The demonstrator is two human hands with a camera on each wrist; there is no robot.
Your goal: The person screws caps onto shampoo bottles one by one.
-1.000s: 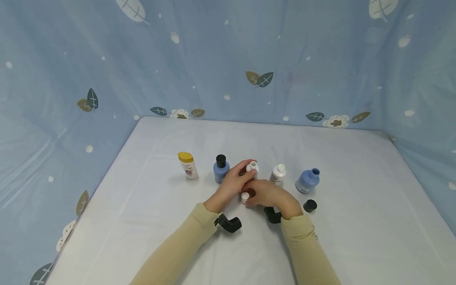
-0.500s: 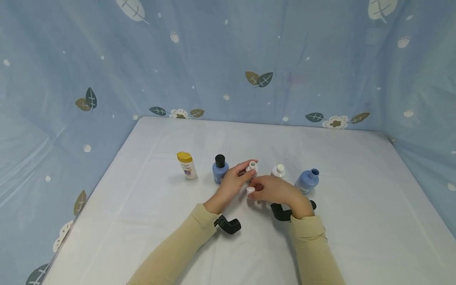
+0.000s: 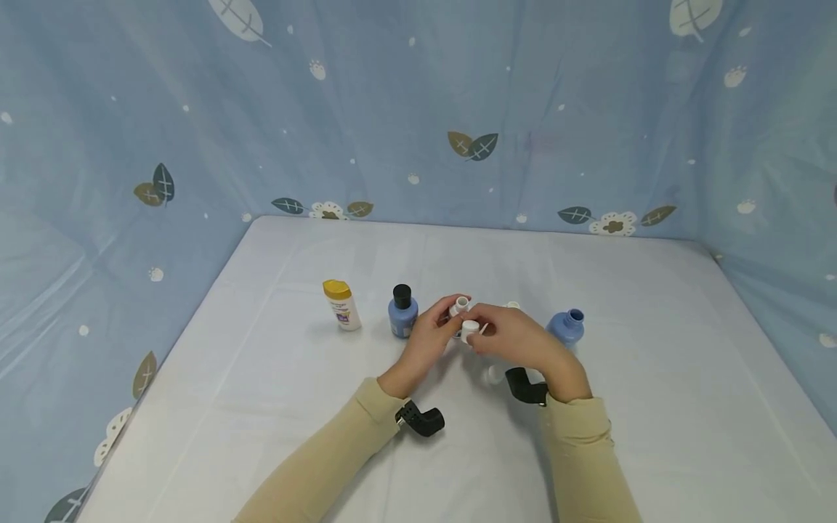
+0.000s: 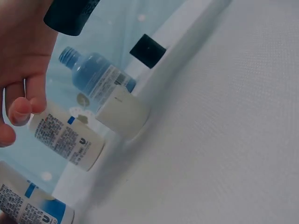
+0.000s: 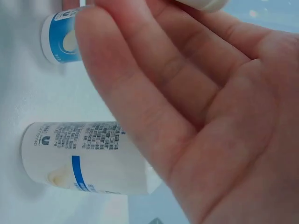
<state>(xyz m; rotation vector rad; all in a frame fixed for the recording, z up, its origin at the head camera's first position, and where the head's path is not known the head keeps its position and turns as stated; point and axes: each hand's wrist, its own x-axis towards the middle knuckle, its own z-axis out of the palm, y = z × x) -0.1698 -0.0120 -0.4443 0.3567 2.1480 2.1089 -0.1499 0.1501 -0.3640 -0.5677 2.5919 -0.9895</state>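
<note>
My left hand (image 3: 428, 341) wraps around the little white bottle (image 3: 460, 306), my right hand (image 3: 516, 341) pinches the white cap (image 3: 468, 330) just beside its open top

White bottle (image 5: 79, 163) label with dense small print, too fine to read, no other legible text

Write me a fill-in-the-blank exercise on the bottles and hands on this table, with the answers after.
1. The right hand pinches a small white ____.
2. The left hand grips a white bottle whose neck is ____.
3. The blue bottle beside the left hand wears a ____ cap.
4. The leftmost bottle has a ____ cap.

Missing words: cap; open; black; yellow
</note>
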